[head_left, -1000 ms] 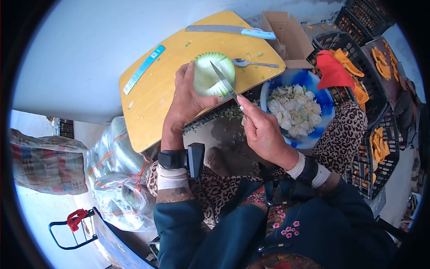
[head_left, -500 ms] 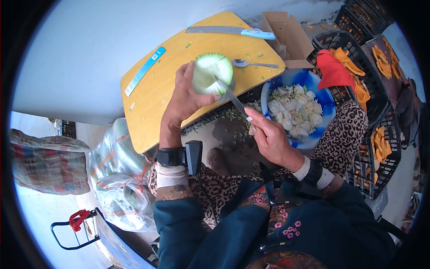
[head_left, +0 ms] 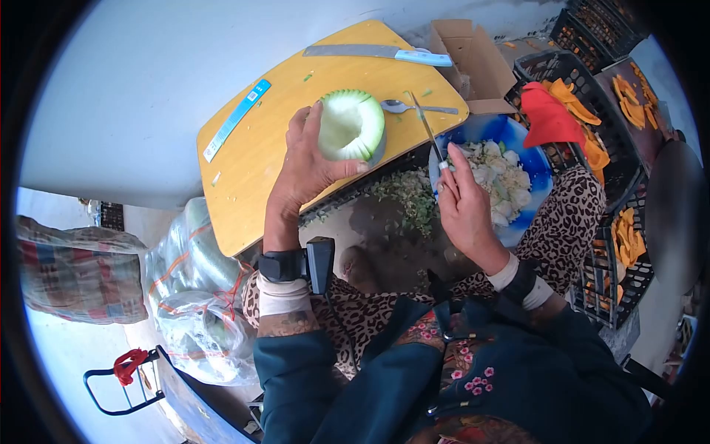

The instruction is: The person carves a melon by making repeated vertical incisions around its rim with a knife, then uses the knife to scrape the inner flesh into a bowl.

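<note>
A hollowed pale-green melon (head_left: 376, 129) with a notched rim stands at the near edge of the yellow table (head_left: 244, 177), its hollow facing me. My left hand (head_left: 307, 159) is wrapped round its left and near sides. In my right hand (head_left: 466, 207) is a small knife (head_left: 427, 132), gripped by its handle with the blade pointing up and away, apart from the melon. Just past the melon lies a metal spoon (head_left: 414, 108). The knife hand is beside a blue-and-white basin (head_left: 538, 170) of whitish melon pieces and seeds.
On the table are a large knife with a blue handle (head_left: 421, 57) and a blue-and-white strip (head_left: 237, 120). At right stand a cardboard box (head_left: 481, 63), a red cloth (head_left: 547, 118) and black crates (head_left: 629, 159) of orange pieces. Bagged melons (head_left: 196, 288) are at left; green scraps (head_left: 407, 196) litter the floor.
The small knife has come out of the melon's hollow and moved right with my right hand, its blade now upright. My left hand still grips the melon.
</note>
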A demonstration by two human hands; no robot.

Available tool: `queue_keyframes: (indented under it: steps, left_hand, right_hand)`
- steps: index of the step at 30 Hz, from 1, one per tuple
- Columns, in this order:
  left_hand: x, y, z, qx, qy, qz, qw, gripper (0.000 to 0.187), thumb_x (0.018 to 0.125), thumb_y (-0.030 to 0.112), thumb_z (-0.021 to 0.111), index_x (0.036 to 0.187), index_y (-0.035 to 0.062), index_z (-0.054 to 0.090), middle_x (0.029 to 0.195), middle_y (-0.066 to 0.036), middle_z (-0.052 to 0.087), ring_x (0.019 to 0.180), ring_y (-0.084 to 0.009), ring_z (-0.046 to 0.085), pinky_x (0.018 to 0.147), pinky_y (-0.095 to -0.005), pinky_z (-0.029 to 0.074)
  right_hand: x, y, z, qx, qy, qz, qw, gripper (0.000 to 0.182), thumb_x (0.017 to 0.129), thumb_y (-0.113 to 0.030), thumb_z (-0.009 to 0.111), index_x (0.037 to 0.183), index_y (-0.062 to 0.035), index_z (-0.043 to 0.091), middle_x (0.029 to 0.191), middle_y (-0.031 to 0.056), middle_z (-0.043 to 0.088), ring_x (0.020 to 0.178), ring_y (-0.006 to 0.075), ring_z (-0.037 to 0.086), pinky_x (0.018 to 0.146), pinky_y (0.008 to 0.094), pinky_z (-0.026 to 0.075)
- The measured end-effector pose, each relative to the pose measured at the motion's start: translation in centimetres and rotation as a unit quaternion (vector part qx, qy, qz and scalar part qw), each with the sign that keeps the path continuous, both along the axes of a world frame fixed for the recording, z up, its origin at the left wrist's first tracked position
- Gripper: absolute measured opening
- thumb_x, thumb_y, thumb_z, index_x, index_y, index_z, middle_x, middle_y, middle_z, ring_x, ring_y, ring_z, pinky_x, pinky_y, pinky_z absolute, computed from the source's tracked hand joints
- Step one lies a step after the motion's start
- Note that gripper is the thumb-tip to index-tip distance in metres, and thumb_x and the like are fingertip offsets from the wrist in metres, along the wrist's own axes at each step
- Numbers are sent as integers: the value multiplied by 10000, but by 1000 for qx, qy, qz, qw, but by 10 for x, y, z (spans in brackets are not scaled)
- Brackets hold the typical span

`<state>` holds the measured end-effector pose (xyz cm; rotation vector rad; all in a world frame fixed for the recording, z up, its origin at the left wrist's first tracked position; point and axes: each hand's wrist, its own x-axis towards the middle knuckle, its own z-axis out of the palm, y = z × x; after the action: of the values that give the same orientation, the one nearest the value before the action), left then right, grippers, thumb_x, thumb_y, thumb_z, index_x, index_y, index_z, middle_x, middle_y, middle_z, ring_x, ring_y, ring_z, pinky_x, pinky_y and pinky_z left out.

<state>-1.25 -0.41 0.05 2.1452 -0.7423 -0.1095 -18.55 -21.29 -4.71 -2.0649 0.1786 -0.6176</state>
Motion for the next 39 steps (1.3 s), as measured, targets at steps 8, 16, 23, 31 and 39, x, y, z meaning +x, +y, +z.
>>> queue_keyframes:
  steps: [8, 16, 23, 31, 39]
  left_hand:
    - [-5, -2, 2, 35, -37, 16, 999, 1322, 467, 568, 915, 1475, -43, 315, 1478, -284, 302, 1386, -428, 290, 1148, -469, 314]
    - [-8, -6, 8, 83, -49, 27, 995, 1288, 483, 547, 912, 1475, -32, 329, 1489, -308, 282, 1390, -459, 286, 1134, -491, 333]
    - [-4, -5, 5, 51, -36, 14, 998, 1304, 474, 577, 908, 1472, -36, 335, 1495, -329, 269, 1405, -473, 268, 1137, -486, 325]
    - [-7, -5, -1, 48, -49, 29, 997, 1264, 494, 584, 898, 1461, -30, 362, 1489, -331, 276, 1395, -476, 283, 1129, -495, 331]
    - [-7, -5, 0, 52, -50, 32, 997, 1242, 508, 586, 894, 1460, -17, 372, 1496, -334, 266, 1391, -477, 285, 1125, -494, 337]
  right_hand:
    - [-24, 24, 13, -35, 17, 159, 987, 534, 864, 24, 552, 1381, 59, 425, 941, 206, 611, 813, 347, 627, 751, 415, 518]
    - [-40, 14, 30, -4, -42, 118, 992, 529, 869, 92, 476, 1395, 71, 421, 922, 185, 593, 796, 311, 611, 758, 363, 511]
    - [-27, 14, 22, -31, -7, 99, 995, 530, 859, 84, 477, 1387, 67, 428, 960, 196, 589, 842, 330, 606, 792, 380, 506]
    - [-26, 29, 30, 24, -7, 92, 995, 547, 850, 85, 496, 1390, 64, 416, 907, 184, 590, 826, 306, 609, 787, 377, 504]
    - [-23, 29, 30, 35, -16, 92, 995, 495, 892, 56, 526, 1379, 65, 440, 959, 192, 618, 830, 272, 636, 782, 345, 515]
